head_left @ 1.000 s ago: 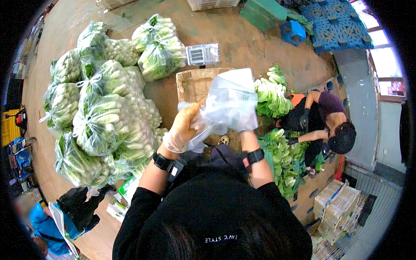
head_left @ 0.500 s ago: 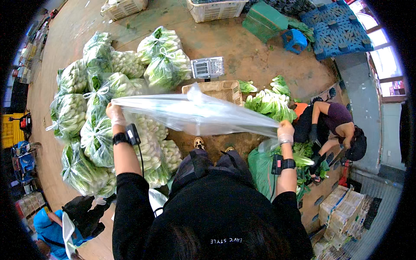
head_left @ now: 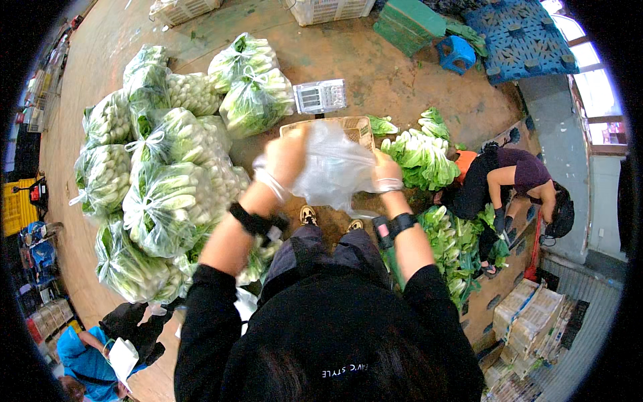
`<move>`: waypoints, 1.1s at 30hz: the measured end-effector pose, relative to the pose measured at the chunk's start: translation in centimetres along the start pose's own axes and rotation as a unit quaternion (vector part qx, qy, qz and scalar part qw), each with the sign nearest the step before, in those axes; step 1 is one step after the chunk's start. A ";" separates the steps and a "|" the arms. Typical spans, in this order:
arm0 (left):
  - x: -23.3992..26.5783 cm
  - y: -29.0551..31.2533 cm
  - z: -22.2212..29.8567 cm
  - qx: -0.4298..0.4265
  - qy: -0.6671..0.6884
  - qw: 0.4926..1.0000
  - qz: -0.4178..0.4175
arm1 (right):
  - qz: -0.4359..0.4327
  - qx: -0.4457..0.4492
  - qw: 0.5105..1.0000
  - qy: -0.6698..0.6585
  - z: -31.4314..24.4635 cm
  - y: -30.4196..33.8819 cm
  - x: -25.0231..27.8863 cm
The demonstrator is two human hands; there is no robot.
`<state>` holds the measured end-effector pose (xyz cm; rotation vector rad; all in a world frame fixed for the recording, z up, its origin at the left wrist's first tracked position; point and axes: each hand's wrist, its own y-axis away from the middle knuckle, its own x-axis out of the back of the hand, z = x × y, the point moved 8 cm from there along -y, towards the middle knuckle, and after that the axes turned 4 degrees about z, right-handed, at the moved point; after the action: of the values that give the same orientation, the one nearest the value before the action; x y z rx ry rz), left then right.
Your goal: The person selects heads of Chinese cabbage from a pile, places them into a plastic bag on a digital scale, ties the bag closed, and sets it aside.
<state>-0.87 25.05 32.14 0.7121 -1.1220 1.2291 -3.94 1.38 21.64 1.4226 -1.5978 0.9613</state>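
Note:
A clear plastic bag (head_left: 331,167) hangs bunched between my two hands in front of my body. My left hand (head_left: 287,159), blurred by motion, is closed on the bag's left side. On the other side my right hand (head_left: 386,172) grips the bag's edge with curled fingers. Just beyond the bag stands a tan plastic crate (head_left: 362,126), partly hidden by it. A scale with a silvery panel (head_left: 320,96) sits past the crate. Loose leafy greens with white stalks (head_left: 418,157) lie to the right of the crate.
Tied clear bags full of greens (head_left: 167,194) fill the floor at left. At right a person (head_left: 519,174) bends over more greens (head_left: 445,248). Another person in blue (head_left: 87,362) is at lower left. A blue stool (head_left: 457,55) and blue pallet (head_left: 522,40) stand far right.
My hands have come closer together, the left moving right and the right moving left. The bag, stretched wide before, is now gathered between them. The bent person's arm has shifted.

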 end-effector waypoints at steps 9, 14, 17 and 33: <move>0.5 0.5 -18.4 0.025 -0.268 0.963 0.010 | -0.131 0.284 0.944 -0.109 2.6 -3.8 16.3; -15.9 11.3 -21.0 0.096 0.012 0.989 -0.113 | -0.152 -0.009 0.987 0.053 13.7 1.9 2.7; -12.9 11.8 -21.5 0.321 0.185 0.929 0.024 | -0.146 -0.102 0.984 -0.029 12.6 0.1 0.7; -37.3 -1.3 -27.7 0.370 0.035 0.908 -0.196 | -0.162 -0.179 0.967 0.086 25.7 -18.3 -14.6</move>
<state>9.60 36.38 -11.65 1.3765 -0.3821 1.3025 13.74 -17.62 -1.48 1.2573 -1.2824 0.5549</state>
